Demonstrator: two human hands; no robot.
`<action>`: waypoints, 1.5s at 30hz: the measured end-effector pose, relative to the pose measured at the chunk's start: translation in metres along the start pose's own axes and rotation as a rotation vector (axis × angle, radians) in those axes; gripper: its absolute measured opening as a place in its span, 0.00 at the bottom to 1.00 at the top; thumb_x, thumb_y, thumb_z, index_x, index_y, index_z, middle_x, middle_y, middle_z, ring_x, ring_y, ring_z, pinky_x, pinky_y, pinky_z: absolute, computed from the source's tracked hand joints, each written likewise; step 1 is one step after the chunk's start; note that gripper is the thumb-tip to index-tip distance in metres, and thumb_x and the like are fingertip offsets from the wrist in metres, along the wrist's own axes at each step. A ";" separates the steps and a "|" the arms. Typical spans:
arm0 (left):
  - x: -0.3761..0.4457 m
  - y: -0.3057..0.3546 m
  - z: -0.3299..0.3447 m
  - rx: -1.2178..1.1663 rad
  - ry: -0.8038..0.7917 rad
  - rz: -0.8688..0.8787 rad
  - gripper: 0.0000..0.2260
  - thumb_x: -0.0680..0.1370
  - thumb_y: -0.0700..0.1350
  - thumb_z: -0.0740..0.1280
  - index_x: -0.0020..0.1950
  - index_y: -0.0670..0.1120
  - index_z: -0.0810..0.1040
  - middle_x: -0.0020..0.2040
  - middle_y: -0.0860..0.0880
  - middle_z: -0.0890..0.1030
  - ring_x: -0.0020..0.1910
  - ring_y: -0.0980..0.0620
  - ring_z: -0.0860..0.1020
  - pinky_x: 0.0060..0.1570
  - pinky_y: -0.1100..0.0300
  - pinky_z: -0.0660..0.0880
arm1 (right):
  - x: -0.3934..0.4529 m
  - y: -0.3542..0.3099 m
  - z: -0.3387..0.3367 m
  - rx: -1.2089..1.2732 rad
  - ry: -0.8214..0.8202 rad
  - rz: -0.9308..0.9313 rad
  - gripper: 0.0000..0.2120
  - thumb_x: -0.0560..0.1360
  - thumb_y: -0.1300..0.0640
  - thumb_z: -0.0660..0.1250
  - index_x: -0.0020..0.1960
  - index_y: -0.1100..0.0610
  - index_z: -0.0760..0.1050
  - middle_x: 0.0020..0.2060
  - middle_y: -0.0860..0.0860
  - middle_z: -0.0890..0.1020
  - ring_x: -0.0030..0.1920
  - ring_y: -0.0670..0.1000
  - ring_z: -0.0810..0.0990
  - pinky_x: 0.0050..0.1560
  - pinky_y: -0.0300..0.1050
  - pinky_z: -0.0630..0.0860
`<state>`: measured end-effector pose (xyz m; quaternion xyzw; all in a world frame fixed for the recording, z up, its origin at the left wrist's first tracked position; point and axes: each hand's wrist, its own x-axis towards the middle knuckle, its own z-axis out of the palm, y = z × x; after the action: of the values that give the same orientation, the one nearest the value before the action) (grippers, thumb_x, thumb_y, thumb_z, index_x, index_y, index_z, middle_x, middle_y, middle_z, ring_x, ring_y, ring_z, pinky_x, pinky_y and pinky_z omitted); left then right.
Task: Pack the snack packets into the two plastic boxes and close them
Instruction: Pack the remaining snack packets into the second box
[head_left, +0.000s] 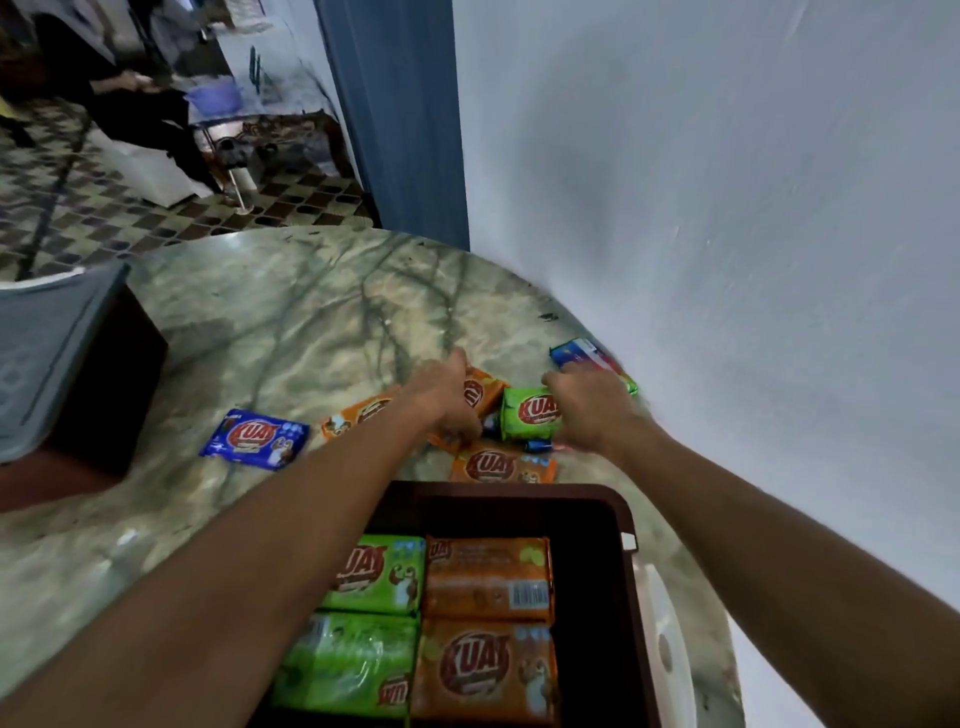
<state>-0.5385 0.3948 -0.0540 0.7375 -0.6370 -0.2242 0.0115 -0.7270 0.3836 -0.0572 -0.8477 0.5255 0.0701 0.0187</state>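
Note:
The near dark brown box (519, 492) holds two green packets and two orange packets (485, 577) laid flat. Beyond it, loose packets lie on the marble table. My left hand (444, 397) reaches over an orange packet (485, 392), its fingers curled down on it. My right hand (592, 408) closes on the right end of a green packet (527, 413). Another orange packet (501, 465) lies just ahead of the box, a further orange one (358, 413) sits under my left forearm, and a blue packet (257, 439) is off to the left.
A second brown box (117, 395) with a grey lid (47, 358) resting on it stands at the left. A white lid (670, 649) lies right of the near box. A blue packet (579, 353) sits by the white wall (727, 234). The table's round edge curves behind.

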 end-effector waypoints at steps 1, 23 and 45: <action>-0.007 -0.001 -0.007 -0.061 0.016 0.005 0.36 0.60 0.45 0.79 0.63 0.47 0.66 0.57 0.42 0.77 0.52 0.45 0.77 0.44 0.54 0.76 | -0.008 0.000 -0.008 0.030 0.032 0.035 0.32 0.65 0.49 0.75 0.66 0.53 0.69 0.59 0.54 0.76 0.61 0.56 0.73 0.58 0.50 0.73; -0.207 -0.080 0.001 0.513 0.069 0.324 0.18 0.76 0.40 0.64 0.66 0.51 0.75 0.61 0.48 0.71 0.62 0.47 0.68 0.55 0.54 0.73 | -0.176 -0.127 -0.019 -0.004 -0.004 0.037 0.18 0.71 0.55 0.71 0.61 0.52 0.78 0.62 0.56 0.73 0.61 0.60 0.70 0.53 0.53 0.74; -0.026 -0.096 -0.037 0.183 0.048 0.103 0.25 0.72 0.50 0.71 0.67 0.46 0.72 0.61 0.45 0.77 0.60 0.46 0.75 0.55 0.55 0.73 | 0.053 -0.086 -0.020 0.222 -0.222 0.001 0.27 0.71 0.52 0.72 0.67 0.56 0.70 0.61 0.56 0.76 0.57 0.57 0.76 0.55 0.51 0.75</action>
<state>-0.4387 0.4273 -0.0418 0.7067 -0.6916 -0.1462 -0.0292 -0.6253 0.3727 -0.0488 -0.8271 0.5252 0.1050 0.1701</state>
